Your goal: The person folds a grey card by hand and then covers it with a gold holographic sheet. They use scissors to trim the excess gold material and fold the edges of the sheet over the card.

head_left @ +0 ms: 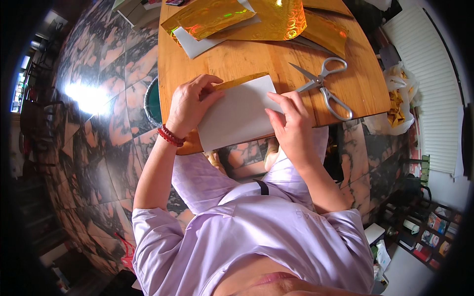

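Observation:
Both of my hands are on a sheet of gold foil paper (237, 112), its plain white side up and a strip of gold showing along its far edge. It overhangs the table's near edge. My left hand (191, 102), with a red bead bracelet at the wrist, has thumb and curled fingers at the paper's far left corner. My right hand (292, 116) pinches the right edge between thumb and fingers. Just right of it, open-bladed grey scissors (322, 83) lie on the wooden table (237, 61).
More gold foil sheets (276, 19) are spread at the table's far side, some showing white backs. A plastic bag (399, 106) with gold pieces hangs by the right edge. A green bin (154, 101) stands at the left edge on a patterned tile floor (103, 153).

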### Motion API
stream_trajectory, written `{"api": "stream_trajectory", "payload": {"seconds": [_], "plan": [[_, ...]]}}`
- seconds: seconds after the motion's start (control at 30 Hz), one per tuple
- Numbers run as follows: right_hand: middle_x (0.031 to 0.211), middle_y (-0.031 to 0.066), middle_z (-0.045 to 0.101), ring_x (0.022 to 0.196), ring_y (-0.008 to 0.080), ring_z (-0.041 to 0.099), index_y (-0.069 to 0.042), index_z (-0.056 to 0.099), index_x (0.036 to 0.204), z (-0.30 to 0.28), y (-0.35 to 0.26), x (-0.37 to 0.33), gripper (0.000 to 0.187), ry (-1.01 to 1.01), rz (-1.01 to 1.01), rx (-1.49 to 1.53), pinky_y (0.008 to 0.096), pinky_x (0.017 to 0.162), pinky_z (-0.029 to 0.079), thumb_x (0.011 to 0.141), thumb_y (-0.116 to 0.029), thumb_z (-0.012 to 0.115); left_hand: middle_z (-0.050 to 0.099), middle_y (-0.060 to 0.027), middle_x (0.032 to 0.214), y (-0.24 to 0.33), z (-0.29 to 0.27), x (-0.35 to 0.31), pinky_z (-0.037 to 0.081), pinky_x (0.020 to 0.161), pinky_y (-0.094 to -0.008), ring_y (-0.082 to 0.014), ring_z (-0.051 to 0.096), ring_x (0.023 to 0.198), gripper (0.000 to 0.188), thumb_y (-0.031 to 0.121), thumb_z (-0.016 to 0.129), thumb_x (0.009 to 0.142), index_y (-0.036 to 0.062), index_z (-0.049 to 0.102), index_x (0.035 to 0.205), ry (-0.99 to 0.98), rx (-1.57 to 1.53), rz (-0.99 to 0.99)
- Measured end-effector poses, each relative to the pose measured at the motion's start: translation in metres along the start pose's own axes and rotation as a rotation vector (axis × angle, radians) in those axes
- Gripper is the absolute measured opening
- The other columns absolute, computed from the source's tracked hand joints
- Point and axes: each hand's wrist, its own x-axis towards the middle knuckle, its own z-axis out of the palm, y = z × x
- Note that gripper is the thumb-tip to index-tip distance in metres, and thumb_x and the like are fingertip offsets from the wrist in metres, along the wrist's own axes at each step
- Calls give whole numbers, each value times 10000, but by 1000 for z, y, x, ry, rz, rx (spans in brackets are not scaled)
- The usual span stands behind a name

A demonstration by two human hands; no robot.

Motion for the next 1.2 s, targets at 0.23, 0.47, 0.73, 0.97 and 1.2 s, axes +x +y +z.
{"api": "stream_trajectory", "payload": {"seconds": [0.23, 0.47, 0.73, 0.97, 1.2], "plan": [[1073, 102, 612, 909, 288, 718, -17, 737, 1237, 4, -4, 5, 326, -5, -42, -222, 410, 735, 603, 921, -24, 821, 780, -102, 979, -5, 1, 4, 617, 810, -322, -201, 774, 870, 177, 102, 821, 966, 35, 811, 1129, 50, 64, 37], [1057, 91, 608, 892, 281, 717, -16, 743, 1221, 7, -3, 8, 312, 2, -22, -232, 400, 708, 601, 920, -31, 824, 762, -100, 961, -5, 4, 9, 624, 807, -317, -204, 772, 861, 115, 66, 816, 959, 13, 813, 1061, 101, 58, 63], [1040, 91, 606, 862, 278, 714, -20, 749, 1215, 9, 0, 11, 291, 17, -25, -241, 400, 676, 592, 934, -51, 818, 761, -97, 963, -5, 6, 12, 621, 802, -318, -201, 768, 856, 95, 54, 825, 946, 9, 806, 1027, 126, 66, 39], [1031, 90, 603, 864, 272, 712, -23, 756, 1213, 8, 0, 12, 276, -5, -4, -252, 394, 668, 587, 948, -79, 811, 764, -92, 976, 0, 6, 13, 612, 797, -330, -219, 766, 857, 98, 96, 823, 962, 24, 801, 1023, 118, 142, 29], [1022, 86, 601, 856, 269, 711, -35, 758, 1207, 8, 0, 13, 266, -13, -4, -263, 394, 658, 583, 951, -83, 810, 745, -103, 981, 0, 6, 12, 588, 775, -361, -263, 752, 841, 127, 165, 792, 998, 45, 785, 1037, 120, 210, 38]]}}
